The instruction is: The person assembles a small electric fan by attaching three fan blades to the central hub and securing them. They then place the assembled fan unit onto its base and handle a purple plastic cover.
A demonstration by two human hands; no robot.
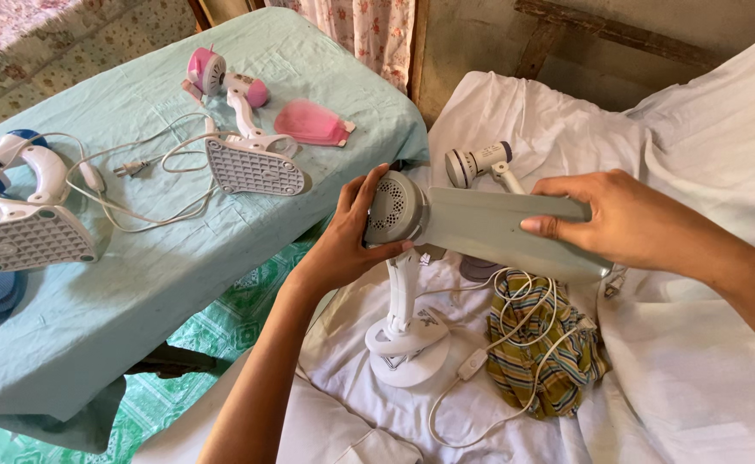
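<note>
Both hands grip a grey-green fan blade (498,225) above the white sheet (695,361): left hand (351,236) wraps the round motor head (392,206), right hand (622,219) clasps the blade's far end. Below stand the fan's white base (407,344), its loose cord (480,378) and a striped cloth (541,348). Pink fan parts (248,129) lie well apart on the teal table (137,283).

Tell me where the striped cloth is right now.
In the head view the striped cloth lies low and right of centre on the white sheet, beside the white fan stand, with the white cord looped over it.
</note>
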